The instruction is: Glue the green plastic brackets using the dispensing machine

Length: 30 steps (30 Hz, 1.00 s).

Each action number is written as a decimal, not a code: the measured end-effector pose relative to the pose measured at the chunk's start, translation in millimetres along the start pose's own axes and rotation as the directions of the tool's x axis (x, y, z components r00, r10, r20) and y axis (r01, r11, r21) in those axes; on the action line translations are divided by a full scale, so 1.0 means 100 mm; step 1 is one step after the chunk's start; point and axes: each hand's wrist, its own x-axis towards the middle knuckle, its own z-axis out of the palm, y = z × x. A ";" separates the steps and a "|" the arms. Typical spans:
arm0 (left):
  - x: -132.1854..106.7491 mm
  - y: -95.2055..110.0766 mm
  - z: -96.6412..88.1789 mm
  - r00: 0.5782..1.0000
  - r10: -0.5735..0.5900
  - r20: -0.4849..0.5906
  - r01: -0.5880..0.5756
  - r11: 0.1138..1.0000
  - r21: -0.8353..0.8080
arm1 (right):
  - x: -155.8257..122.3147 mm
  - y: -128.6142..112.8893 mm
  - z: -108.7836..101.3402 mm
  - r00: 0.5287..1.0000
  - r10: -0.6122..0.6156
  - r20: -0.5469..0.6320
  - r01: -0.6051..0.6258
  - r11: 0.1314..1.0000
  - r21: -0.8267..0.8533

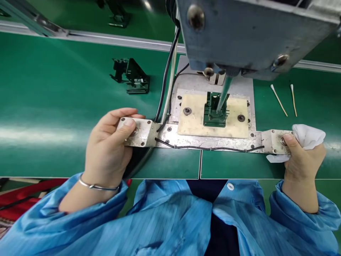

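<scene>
My left hand (pixel 106 149) is wrapped round a metal button box (pixel 146 129) at the left end of a press base, its thumb on the round button. At the right end, my right hand (pixel 305 160) grips the other button box (pixel 274 140), thumb on that button. A crumpled white cloth (pixel 309 135) is also held in it, bunched behind the box. Between the hands, a dark green plastic part (pixel 213 122) sits on a cream fixture plate (pixel 190 124). The press rod (pixel 226 90) reaches down to this part; its tip looks in contact.
The grey press head (pixel 239 39) overhangs the fixture. Black cables (pixel 165 78) run up left of it. Another dark green part (pixel 137 78) stands on the green bench (pixel 66 89) at left. Two cotton swabs (pixel 279 100) lie at right. A metal rail (pixel 119 41) crosses behind.
</scene>
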 end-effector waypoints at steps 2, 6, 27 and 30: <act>-0.01 -0.02 0.01 1.000 0.010 0.001 -0.010 1.000 -0.027 | 0.00 -0.02 0.01 1.000 -0.020 0.007 0.020 1.000 0.012; -0.02 -0.02 0.03 0.999 0.035 0.003 -0.035 0.998 -0.048 | 0.00 -0.03 0.02 0.999 -0.039 0.013 0.039 0.999 -0.009; 0.00 -0.04 0.02 0.997 0.070 -0.013 -0.070 0.998 -0.006 | 0.02 0.03 -0.02 0.999 -0.051 0.003 0.052 0.997 -0.063; 0.01 -0.03 0.01 0.998 0.056 -0.004 -0.056 0.998 -0.004 | 0.01 0.01 -0.01 0.999 -0.034 -0.003 0.033 0.998 -0.056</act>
